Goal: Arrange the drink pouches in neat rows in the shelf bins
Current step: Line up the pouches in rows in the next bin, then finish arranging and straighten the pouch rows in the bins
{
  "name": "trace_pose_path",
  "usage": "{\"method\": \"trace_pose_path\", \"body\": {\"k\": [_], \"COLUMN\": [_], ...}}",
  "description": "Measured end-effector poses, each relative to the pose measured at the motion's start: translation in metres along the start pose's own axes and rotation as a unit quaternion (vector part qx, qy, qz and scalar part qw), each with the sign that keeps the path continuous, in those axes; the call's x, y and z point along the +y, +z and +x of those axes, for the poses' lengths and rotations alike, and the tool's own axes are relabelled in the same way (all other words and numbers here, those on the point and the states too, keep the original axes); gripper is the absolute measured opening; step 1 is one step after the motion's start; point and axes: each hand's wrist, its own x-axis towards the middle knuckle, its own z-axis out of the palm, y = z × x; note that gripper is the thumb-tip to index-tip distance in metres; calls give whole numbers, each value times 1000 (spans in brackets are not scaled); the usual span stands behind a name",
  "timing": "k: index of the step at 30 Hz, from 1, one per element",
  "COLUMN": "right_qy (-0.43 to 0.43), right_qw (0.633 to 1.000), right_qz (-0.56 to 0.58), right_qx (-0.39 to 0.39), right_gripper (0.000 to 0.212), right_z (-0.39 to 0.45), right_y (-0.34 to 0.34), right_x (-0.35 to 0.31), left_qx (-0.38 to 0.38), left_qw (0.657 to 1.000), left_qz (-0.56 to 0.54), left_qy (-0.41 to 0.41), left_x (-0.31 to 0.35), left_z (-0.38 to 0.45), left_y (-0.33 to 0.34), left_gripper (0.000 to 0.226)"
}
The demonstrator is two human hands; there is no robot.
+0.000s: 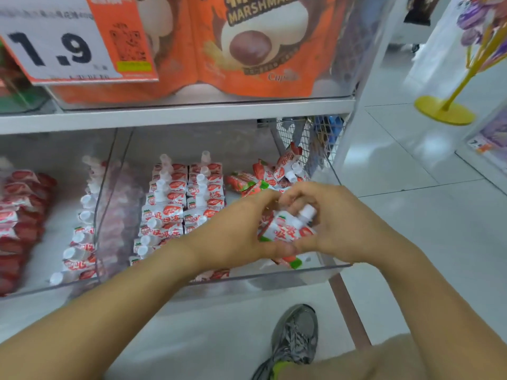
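A white and red drink pouch (288,229) with a white cap sits between both hands, over the right side of the clear shelf bin (274,277). My left hand (236,229) grips its left side and my right hand (337,223) grips its right side near the cap. Two neat rows of pouches (181,198) fill the left and middle of this bin. A loose heap of pouches (263,179) lies at the bin's back right. Another pouch (290,261) lies under my hands, mostly hidden.
A neighbouring bin on the left holds a row of pouches (79,234) and red packs (19,215). Orange marshmallow bags (247,45) and a price sign (63,42) sit on the shelf above. A wire basket (307,141) is behind the bin. A yellow stand (444,111) is on the floor; my shoe (296,338) is below.
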Motion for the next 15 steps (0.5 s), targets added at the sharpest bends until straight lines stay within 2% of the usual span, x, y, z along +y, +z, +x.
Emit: {"method": "trace_pose_path", "body": {"k": [2,4,5,7,9,10,13,15], "right_qy": [-14,7,23,71,106,115,141,143], "right_qw": [987,980,987,997,977,966,956,940], "right_qz": [159,198,156,-19,-181,-228,-255,-306], "right_qx": [-7,-18,-19,0,31,39,28,38], "right_gripper": [69,76,81,91,95,99,116,112], "right_z": [0,2,3,7,13,16,29,38], "right_y": [0,0,1,9,21,26,32,36], "right_x": [0,4,6,7,2,-2,-2,2], "left_qx": [7,40,59,97,141,166,210,223], "left_qw": [1000,998,995,990,987,983,970,964], "left_qz": [-22,32,69,88,21,-22,-106,-132], "left_qy": [-18,-22,-29,-54,-71,-75,-65,-62], "left_x": [2,0,-3,-11,-18,-20,-22,-25], "left_z": [-2,-8,-13,-26,-37,-42,-54,-60], "left_y": [-8,-21,-29,-45,-58,-60,-56,-50], "left_gripper": [53,35,39,40,28,24,25,26]}}
